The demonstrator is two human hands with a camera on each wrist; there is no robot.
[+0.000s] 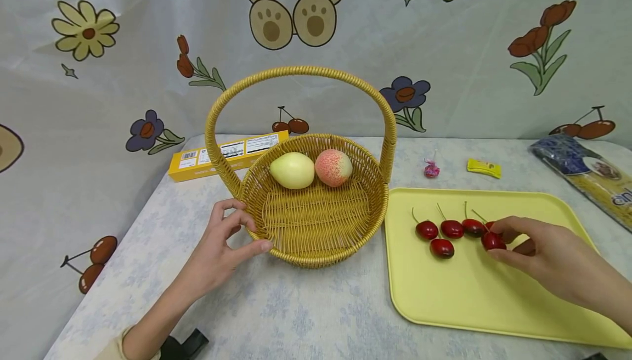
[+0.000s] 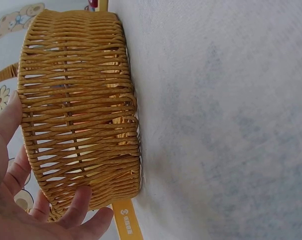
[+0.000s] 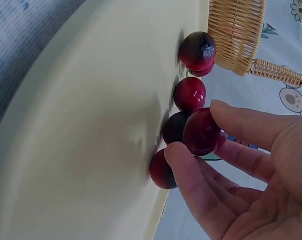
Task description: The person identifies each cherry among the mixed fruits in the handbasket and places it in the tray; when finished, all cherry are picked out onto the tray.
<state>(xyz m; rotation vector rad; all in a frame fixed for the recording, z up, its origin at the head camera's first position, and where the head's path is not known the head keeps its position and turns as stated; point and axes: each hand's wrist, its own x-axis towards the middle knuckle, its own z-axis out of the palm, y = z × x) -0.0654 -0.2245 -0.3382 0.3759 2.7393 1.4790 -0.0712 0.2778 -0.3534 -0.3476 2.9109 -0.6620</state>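
Observation:
My left hand (image 1: 222, 245) grips the left rim of a woven wicker basket (image 1: 316, 258), with the thumb at the front rim and fingers curled at the side. Inside the basket lie a pale yellow-green fruit (image 1: 293, 171) and a pink-and-yellow peach (image 1: 332, 169). On the right, my right hand (image 1: 548, 253) pinches a dark red cherry (image 3: 201, 132) between thumb and fingertips, over a pale yellow tray (image 1: 474, 299). Several more cherries (image 1: 441, 248) with thin stems rest on that tray near its back edge; one is partly hidden by the pinching fingers.
Behind the basket is a long yellow box (image 1: 197, 165). A pink-wrapped lollipop (image 1: 432, 169) and a small yellow packet (image 1: 484, 168) lie beyond the tray. At the far right is a blue-and-yellow plastic bag (image 1: 587, 170). The basket's tall handle (image 1: 301, 70) arches above it.

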